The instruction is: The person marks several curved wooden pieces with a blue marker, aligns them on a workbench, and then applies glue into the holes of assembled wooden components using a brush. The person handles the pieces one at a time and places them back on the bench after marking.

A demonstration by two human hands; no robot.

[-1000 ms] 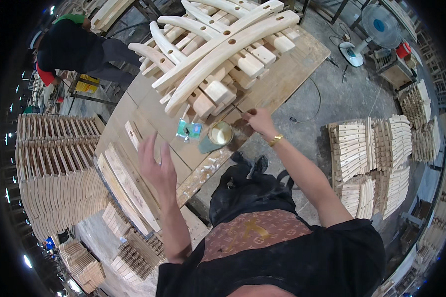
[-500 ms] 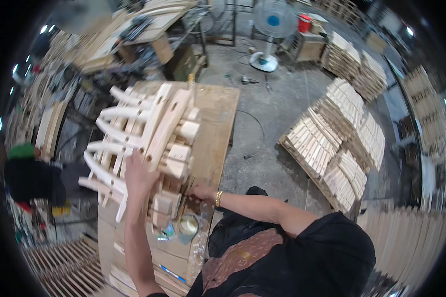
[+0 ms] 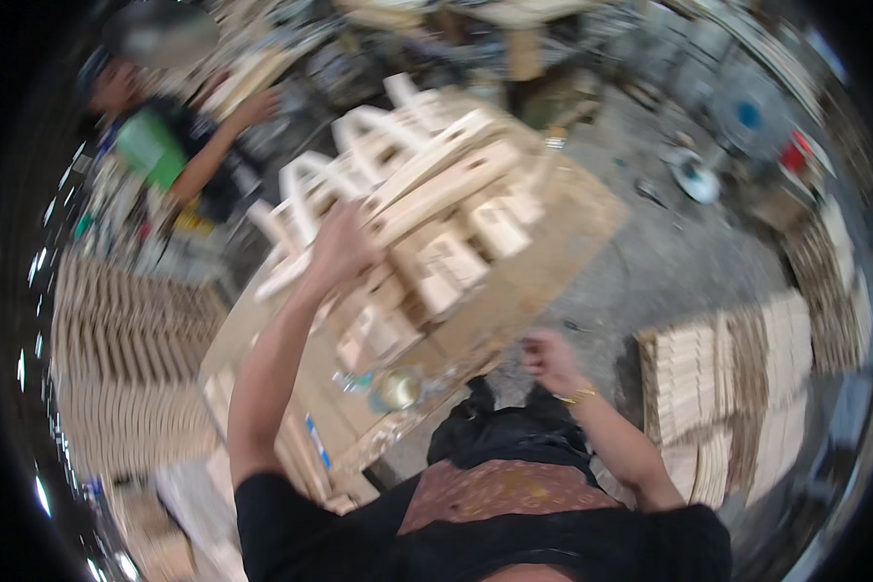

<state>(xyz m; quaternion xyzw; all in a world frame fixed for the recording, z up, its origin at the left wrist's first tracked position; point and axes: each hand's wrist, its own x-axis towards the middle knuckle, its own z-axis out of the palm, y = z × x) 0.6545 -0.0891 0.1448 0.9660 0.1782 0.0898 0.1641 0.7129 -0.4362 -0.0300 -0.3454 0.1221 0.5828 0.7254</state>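
On the tabletop stands a stack of pale wooden parts: curved white legs on the far left side, two long slats with holes on top, and thick blocks (image 3: pixel 500 228) along the near right side. My left hand (image 3: pixel 344 244) is closed over the near end of the top slats (image 3: pixel 446 189); its fingertips are hidden. My right hand (image 3: pixel 550 361), with a gold bracelet at the wrist, hangs in the air past the table's right edge. Its fingers are curled and blurred, and whatever they may hold cannot be made out.
On the table (image 3: pixel 577 218) lie a round pale container (image 3: pixel 398 390) and a blue pen (image 3: pixel 317 441). Stacked wooden parts (image 3: pixel 136 359) rise on the left and more stacks (image 3: pixel 689 383) on the right. A co-worker (image 3: pixel 170 145) is at far left; a fan (image 3: pixel 747 114) stands far right.
My view has swung, so the table appears turned. My right hand has drawn away from the stack to beyond the table edge. My left hand stays on the slats.
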